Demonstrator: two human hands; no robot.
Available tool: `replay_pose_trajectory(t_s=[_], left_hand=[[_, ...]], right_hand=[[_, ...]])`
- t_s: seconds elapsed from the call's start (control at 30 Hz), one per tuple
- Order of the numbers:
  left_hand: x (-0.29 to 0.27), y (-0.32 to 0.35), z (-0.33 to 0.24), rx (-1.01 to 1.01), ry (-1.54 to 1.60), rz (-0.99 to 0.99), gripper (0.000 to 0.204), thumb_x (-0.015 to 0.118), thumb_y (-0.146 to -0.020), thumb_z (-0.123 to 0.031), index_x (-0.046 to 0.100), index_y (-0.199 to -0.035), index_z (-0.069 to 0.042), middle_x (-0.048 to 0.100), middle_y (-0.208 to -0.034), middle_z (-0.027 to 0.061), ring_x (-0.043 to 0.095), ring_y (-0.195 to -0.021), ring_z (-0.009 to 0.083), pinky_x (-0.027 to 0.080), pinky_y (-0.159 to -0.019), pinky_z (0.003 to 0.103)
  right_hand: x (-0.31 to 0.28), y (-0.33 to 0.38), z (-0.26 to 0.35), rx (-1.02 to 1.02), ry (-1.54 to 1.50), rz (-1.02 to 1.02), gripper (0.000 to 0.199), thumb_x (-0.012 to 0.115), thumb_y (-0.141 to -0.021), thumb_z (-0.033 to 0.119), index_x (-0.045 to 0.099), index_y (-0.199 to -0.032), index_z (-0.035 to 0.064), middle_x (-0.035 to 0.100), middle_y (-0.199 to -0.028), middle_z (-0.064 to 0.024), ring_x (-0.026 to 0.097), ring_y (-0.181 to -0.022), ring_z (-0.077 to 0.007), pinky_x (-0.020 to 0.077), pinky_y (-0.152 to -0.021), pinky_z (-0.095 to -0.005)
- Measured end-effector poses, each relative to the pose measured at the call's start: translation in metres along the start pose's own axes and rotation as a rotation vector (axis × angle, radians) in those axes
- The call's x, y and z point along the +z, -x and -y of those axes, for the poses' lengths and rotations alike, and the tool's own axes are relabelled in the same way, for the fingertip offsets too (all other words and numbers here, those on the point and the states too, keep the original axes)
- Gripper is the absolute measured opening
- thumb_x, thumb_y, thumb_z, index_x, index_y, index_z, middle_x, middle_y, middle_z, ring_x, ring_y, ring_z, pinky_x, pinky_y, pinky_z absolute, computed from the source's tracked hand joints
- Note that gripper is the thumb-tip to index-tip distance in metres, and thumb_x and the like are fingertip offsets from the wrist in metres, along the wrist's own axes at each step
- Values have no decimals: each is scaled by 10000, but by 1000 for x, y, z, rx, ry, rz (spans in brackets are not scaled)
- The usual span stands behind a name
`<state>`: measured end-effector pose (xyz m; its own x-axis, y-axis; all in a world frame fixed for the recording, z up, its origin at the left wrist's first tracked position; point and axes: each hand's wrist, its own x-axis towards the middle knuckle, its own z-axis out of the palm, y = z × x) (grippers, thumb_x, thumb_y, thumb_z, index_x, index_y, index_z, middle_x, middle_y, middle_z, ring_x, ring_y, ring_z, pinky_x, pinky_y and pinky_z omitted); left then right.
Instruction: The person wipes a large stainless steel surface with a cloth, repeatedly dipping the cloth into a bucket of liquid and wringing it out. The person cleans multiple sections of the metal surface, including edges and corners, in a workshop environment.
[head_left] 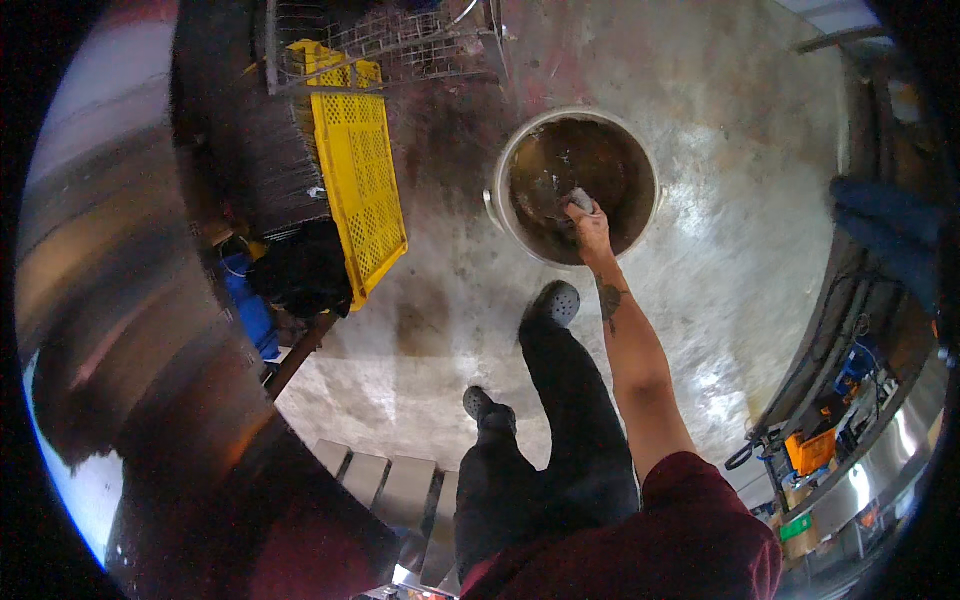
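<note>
My right hand [592, 232] reaches down over a large round metal pot [505, 205] on the floor. Its fingers are closed around a small grey-white lump [580, 200], whose kind I cannot make out. Below the lump, the pot's inside looks brown and murky, with a few pale specks or glints. Loop handles stick out on both sides of the pot. My left hand does not show.
A yellow perforated plastic crate [362, 180] stands on its side at left, beside a wire rack [410, 50]. Slatted metal [405, 495] lies behind my feet. At lower right is a shelf with an orange bin [812, 452]. A dark, blurred surface [200, 400] fills the left.
</note>
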<state>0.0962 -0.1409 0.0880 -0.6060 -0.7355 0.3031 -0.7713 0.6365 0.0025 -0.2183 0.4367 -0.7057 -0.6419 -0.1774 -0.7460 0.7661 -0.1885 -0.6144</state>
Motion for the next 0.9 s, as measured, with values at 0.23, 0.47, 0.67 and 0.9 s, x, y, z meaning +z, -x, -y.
replay_pose_trajectory(t_s=[0.23, 0.47, 0.67, 0.9], left_hand=[[1, 3, 27, 41, 102, -4, 425, 532, -1148, -255, 626, -1466, 10, 619, -1506, 133, 557, -1387, 286, 388, -1219, 431], [46, 17, -9, 112, 266, 27, 314, 576, -1132, -205, 705, -1327, 5, 700, -1325, 92, 611, -1262, 206, 452, -1133, 378], [62, 22, -52, 107, 450, 42, 295, 603, -1125, -216, 720, -1288, 0, 726, -1242, 79, 678, -1133, 170, 544, -982, 347], [68, 26, -76, 75, 506, 50, 230, 600, -1104, -171, 727, -1246, -40, 734, -1139, 55, 667, -980, 132, 536, -849, 307]], right_hand=[[23, 63, 82, 86, -298, -67, 400, 818, -952, 159, 564, -1261, 131, 665, -948, -44, 681, -842, -212, 639, -805, -436], [56, 115, 153, -71, 61, -113, 472, 800, -1000, 442, 528, -1272, 169, 568, -753, 47, 489, -557, -53, 372, -468, -249], [78, 158, 184, -225, 182, -153, 568, 730, -1034, 494, 519, -1372, 90, 588, -767, 12, 499, -529, -86, 422, -468, -285], [80, 200, 219, -225, 302, -50, 736, 723, -1015, 568, 498, -1476, 40, 692, -1256, -132, 669, -1151, -243, 539, -992, -403]])
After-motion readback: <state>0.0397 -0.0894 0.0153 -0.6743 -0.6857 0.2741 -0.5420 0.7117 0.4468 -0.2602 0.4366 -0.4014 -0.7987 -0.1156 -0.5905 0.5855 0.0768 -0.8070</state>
